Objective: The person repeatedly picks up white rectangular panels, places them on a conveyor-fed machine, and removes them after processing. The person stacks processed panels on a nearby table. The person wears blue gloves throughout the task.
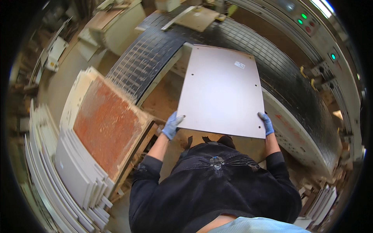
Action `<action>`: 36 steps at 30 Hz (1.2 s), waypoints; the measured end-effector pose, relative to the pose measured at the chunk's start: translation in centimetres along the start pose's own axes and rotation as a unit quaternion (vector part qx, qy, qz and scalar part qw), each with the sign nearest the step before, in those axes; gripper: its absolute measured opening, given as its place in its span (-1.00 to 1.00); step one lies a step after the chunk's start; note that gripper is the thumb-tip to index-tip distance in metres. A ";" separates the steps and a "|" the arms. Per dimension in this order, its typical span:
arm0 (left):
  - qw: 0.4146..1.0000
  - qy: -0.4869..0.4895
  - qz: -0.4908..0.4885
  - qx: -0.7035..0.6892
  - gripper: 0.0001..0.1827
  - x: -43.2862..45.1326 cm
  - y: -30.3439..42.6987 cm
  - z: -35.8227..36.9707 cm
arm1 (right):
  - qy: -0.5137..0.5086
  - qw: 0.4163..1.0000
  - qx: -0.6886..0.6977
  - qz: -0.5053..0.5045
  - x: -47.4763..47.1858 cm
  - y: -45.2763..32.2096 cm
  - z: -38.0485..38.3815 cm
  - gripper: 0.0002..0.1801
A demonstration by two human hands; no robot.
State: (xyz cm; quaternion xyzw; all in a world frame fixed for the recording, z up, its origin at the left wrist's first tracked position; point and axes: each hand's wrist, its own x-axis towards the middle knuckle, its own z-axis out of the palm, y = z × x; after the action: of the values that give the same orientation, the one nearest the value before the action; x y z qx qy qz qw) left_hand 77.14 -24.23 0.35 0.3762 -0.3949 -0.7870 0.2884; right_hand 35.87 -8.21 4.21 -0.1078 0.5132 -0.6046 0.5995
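A flat white panel (223, 93) with several small drilled holes is held out before my body. A small label (239, 64) bearing print sticks near its far right corner. My left hand (172, 125), in a blue glove, grips the panel's near left corner, thumb on top. On the opposite edge, my right hand (266, 123) in a matching glove holds the panel close to its near right corner. The fingers beneath the panel are hidden on both sides. The panel's far end reaches over the black gridded machine bed (242, 35).
Left of me stands a worn reddish-brown board top (105, 128), with white panels (72, 169) leaning in stacks beside it. A machine gantry with lit green buttons (304, 15) runs along the right. Board offcuts (323, 204) lie at lower right.
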 end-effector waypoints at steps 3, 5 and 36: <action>0.998 -0.060 -0.006 0.020 -0.42 6.4 -4.4 7.7 | 0.071 0.992 -0.101 0.018 1.1 -3.9 -10.2 -0.51; 0.988 -0.122 0.059 0.078 -0.56 9.2 -7.8 14.2 | 0.112 0.982 -0.147 -0.023 1.5 -7.0 -17.8 -0.64; 0.949 0.066 -0.163 0.262 -0.49 22.6 -9.9 36.3 | 0.211 0.494 -0.837 -0.102 12.9 -21.7 -42.2 -0.06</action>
State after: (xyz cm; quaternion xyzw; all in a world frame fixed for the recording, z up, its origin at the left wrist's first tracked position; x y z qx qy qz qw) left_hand 33.35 -21.37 -1.52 0.5490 -0.5006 -0.6653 0.0727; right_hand -12.23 -3.59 -4.80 -0.4800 0.8753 0.0472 0.0356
